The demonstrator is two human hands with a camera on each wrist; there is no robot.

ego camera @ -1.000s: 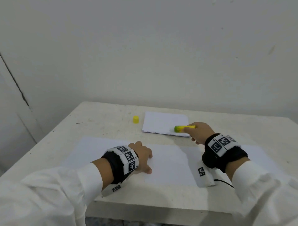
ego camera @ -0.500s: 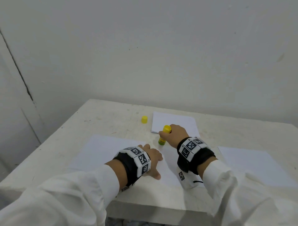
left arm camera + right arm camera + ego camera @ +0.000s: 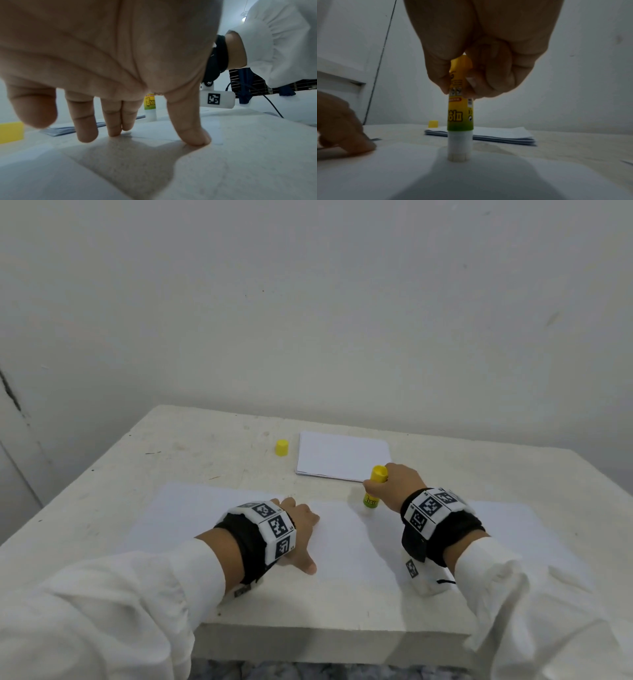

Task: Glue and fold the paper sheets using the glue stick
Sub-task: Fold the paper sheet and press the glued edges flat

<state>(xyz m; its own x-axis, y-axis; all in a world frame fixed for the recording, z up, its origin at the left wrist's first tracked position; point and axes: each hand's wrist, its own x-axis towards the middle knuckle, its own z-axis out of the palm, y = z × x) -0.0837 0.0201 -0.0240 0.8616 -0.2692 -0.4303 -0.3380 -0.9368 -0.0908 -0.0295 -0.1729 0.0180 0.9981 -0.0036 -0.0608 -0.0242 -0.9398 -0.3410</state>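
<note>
Yellow-and-green glue stick (image 3: 460, 115) stands upright, white end down on the paper sheet (image 3: 346, 546), pinched near its top by the curled fingers of the right hand (image 3: 399, 482). Only the right wrist view shows the tip touching the paper. The left hand (image 3: 301, 523) lies spread, straight fingertips (image 3: 190, 136) pressing the same sheet, seen clearly from the left wrist. Behind them on the counter (image 3: 205, 453) lie a paper stack (image 3: 342, 455) and, beside it, a yellow cap (image 3: 282, 447).

Even, soft overhead light; head view sharp with wide-angle bowing at edges. Wrist views dimmer, grainy, casting soft shadows on paper (image 3: 471, 175).
</note>
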